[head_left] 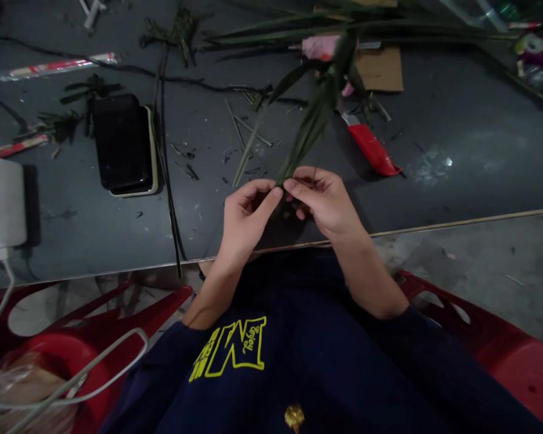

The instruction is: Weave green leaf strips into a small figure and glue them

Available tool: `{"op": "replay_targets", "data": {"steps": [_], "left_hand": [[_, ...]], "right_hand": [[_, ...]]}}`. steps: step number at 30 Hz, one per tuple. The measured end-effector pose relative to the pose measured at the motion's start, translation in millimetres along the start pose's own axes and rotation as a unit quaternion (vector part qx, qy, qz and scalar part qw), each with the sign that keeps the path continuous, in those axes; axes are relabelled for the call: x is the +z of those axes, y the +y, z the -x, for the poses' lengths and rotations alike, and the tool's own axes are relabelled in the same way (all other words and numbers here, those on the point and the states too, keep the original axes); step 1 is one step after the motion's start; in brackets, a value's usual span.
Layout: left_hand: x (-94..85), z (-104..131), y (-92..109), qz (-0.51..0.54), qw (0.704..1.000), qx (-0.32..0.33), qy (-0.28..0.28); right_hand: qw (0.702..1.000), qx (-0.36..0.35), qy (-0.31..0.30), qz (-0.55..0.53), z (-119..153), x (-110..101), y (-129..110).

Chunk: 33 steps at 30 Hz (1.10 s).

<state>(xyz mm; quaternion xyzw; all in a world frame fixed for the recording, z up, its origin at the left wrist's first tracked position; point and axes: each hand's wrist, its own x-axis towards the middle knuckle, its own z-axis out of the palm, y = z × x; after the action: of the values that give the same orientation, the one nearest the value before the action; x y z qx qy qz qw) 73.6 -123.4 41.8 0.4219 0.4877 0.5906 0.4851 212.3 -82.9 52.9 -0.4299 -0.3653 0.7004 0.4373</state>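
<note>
You are holding the leaves (pixel 310 123) a little above the centre of the frame, with the narrow end pointing down toward your body and the wider part spreading to the upper right. Your left hand (pixel 247 220) is pinching the narrow end between thumb and forefinger, leaving almost no gap. Your right hand (pixel 328 202) is pinching the same end from the right, its thumb lying on top and the other fingers curling below; how firmly they are pressing, I cannot tell.

I am judging the leaves to be very light, so their weight is asking little of you. They are looking thin and flexible, one of them bending away to the left, while the gathered end is probably being stiffer. The surface is seeming rather smooth, so it may be slipping under light pressure, and a sharp fold may be causing a split along the length. The narrow end is offering the best hold, because the layers are lying close together there.

Right of centre, the cutter (pixel 374 150) is lying on the table (pixel 479 150), and thin scraps (pixel 248 141) are lying left of the leaves.
</note>
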Motion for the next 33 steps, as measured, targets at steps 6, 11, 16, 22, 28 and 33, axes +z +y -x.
{"op": "replay_targets", "data": {"steps": [6,11,16,22,28,33], "left_hand": [[-10.7,-6,7,-0.015,0.998,-0.051,-0.041],[-14.3,-13,6,0.013,0.992,-0.089,-0.090],[-18.6,-14,3,0.045,0.980,-0.126,-0.145],[-12.7,-13,1,-0.026,0.994,-0.059,-0.091],[-7.6,-15,-4,-0.209,0.977,0.030,0.008],[-4.6,-18,-3,-0.247,0.967,0.039,0.046]], "right_hand": [[0.996,-0.023,-0.051,0.069,1,-11,-8],[0.985,-0.020,-0.091,0.145,-1,-17,-16],[0.982,0.006,-0.146,0.122,-3,-20,-17],[0.983,-0.039,-0.104,0.144,-6,-16,-5],[0.954,-0.134,-0.019,0.267,-12,-8,2],[0.924,-0.192,0.036,0.329,-11,-1,9]]}}
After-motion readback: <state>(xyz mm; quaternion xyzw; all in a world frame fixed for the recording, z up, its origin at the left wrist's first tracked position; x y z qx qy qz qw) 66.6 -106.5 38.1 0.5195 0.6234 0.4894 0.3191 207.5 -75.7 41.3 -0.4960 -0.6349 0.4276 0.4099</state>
